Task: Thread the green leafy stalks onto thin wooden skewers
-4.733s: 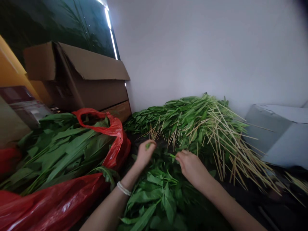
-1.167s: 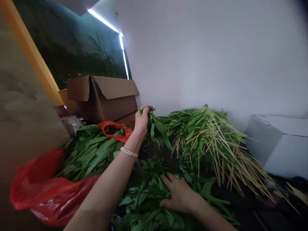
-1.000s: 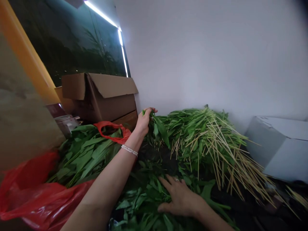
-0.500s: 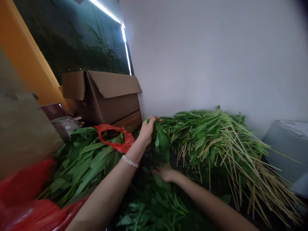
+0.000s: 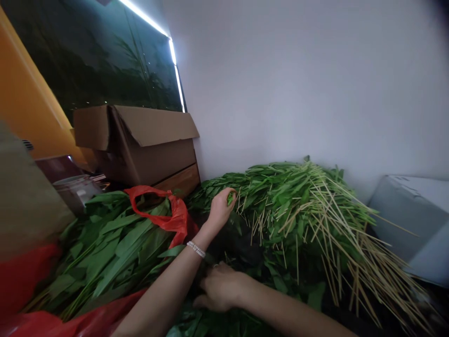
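My left hand [image 5: 223, 206], with a beaded bracelet on its wrist, is closed around a small bunch of green stems [image 5: 230, 198]. The cut-looking ends show in the curl of its fingers, and the leaves below are mostly hidden. Lower down, my right hand [image 5: 222, 286] reaches over loose green leaves [image 5: 196, 323], thumb and fingers apart; some fingertips are hidden among the foliage. A large heap of leafy stems [image 5: 287, 192] lies just beyond both hands, its pale bare stalks [image 5: 365, 252] fanning out to the right.
On the left, a red plastic bag [image 5: 175, 217] surrounds long leafy greens [image 5: 122, 248]. Behind it stands an open cardboard box [image 5: 157, 157], with a whitish container [image 5: 75, 189] beside it. A pale wall [image 5: 298, 84] backs the heap, and a grey-white box [image 5: 403, 215] sits at right.
My right hand has moved down and left, towards me. My left hand has come slightly lower, and the leaves that hung beneath it no longer show. The view has turned a little right.
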The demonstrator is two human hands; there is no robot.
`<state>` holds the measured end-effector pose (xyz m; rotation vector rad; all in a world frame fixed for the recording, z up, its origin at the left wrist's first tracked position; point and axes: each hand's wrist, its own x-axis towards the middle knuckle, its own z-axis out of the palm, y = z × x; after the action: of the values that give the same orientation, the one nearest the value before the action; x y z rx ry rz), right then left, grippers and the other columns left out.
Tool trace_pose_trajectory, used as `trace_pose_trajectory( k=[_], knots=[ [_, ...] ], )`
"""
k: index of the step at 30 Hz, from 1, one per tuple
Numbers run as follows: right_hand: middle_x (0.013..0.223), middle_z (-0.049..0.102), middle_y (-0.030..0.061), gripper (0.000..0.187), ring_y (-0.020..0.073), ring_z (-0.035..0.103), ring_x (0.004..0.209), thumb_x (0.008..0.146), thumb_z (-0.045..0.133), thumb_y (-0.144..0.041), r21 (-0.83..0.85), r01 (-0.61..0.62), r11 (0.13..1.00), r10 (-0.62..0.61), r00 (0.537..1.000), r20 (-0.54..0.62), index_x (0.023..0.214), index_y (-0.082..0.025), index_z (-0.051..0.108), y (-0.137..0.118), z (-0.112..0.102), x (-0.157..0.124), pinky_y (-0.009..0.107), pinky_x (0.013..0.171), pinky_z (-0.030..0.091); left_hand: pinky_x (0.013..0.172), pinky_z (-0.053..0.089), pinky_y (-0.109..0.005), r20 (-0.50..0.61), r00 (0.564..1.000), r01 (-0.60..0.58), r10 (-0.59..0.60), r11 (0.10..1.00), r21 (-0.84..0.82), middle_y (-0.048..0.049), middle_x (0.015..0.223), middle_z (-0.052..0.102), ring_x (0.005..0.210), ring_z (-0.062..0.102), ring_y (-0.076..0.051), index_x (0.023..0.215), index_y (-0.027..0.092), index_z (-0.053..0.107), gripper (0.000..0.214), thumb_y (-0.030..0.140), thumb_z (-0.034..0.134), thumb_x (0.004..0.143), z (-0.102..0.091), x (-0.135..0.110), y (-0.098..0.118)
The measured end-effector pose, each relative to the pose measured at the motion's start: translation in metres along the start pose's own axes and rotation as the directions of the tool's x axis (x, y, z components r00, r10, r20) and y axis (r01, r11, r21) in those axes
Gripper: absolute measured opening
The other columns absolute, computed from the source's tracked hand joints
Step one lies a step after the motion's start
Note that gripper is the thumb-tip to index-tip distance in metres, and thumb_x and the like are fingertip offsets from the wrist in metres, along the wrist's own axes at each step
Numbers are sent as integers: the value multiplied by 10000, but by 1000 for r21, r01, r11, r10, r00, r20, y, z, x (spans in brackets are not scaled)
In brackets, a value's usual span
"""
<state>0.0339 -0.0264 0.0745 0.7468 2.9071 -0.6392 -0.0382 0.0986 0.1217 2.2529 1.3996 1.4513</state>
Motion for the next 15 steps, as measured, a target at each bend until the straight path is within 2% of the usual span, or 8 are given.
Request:
trace_pose_trajectory(
  k=[3, 5, 7, 8, 9, 11, 13, 15],
  knots=[
    [1244, 626, 218, 466, 397, 584, 1138, 799, 622, -357, -40, 24, 999, -25, 999, -40, 1189, -106, 658, 1, 10, 5, 570, 957, 439, 885, 426, -336, 160, 984, -97, 80, 990, 106, -78, 943, 658, 951, 609, -238, 996, 226, 649, 165, 296, 579, 864, 12, -9, -5],
    [1250, 627, 206, 467, 397, 577, 1150, 800, 614, -354, -62, 61, 996, -67, 994, -87, 1198, -115, 656, 3, 17, 9, 589, 963, 432, 884, 437, -357, 283, 952, -159, 115, 978, 136, -76, 891, 654, 923, 612, -247, 984, 214, 654, 231, 389, 627, 836, 27, -24, -7],
    [1239, 640, 189, 452, 387, 559, 1182, 799, 614, -361, -89, 87, 992, -96, 991, -94, 1185, -132, 669, 4, 22, 11, 586, 1006, 401, 896, 445, -394, 408, 902, -216, 139, 965, 148, -100, 938, 657, 957, 606, -279, 1046, 188, 646, 464, 538, 688, 745, 44, -44, -10],
    [1231, 647, 180, 436, 380, 548, 1200, 797, 618, -366, -104, 90, 991, -98, 992, -78, 1167, -144, 680, 4, 23, 11, 576, 1030, 383, 930, 429, -438, 518, 845, -260, 130, 948, 186, -131, 1034, 643, 1022, 587, -302, 1159, 174, 602, 599, 617, 632, 756, 50, -53, -12],
    [1227, 652, 172, 419, 374, 536, 1217, 795, 621, -369, -119, 83, 989, -90, 994, -57, 1148, -154, 690, 4, 24, 11, 566, 1049, 367, 960, 405, -485, 585, 806, -247, 95, 951, 187, -153, 1130, 622, 1086, 560, -326, 1249, 178, 556, 689, 662, 591, 760, 55, -61, -14],
    [1248, 642, 161, 407, 366, 512, 1245, 800, 614, -377, -124, 68, 990, -73, 997, -38, 1140, -167, 694, 3, 24, 9, 557, 1068, 349, 1025, 342, -541, 668, 743, -107, 27, 991, 80, -163, 1299, 560, 1206, 496, -351, 1360, 208, 480, 748, 690, 521, 790, 58, -68, -18],
    [1290, 616, 152, 426, 369, 505, 1252, 809, 598, -389, -79, 67, 995, -73, 995, -71, 1174, -185, 676, 1, 22, 6, 578, 1064, 344, 1087, 293, -516, 682, 731, 54, -10, 998, -43, -138, 1409, 494, 1300, 433, -324, 1411, 223, 431, 696, 663, 386, 875, 54, -64, -22],
    [1335, 579, 154, 473, 383, 498, 1254, 812, 589, -404, -17, 86, 996, -87, 990, -107, 1231, -191, 643, 0, 19, 4, 607, 1050, 346, 1122, 271, -456, 651, 758, 134, -34, 986, -104, -109, 1462, 447, 1358, 386, -259, 1459, 214, 353, 651, 574, 140, 961, 47, -53, -25]
  ],
)
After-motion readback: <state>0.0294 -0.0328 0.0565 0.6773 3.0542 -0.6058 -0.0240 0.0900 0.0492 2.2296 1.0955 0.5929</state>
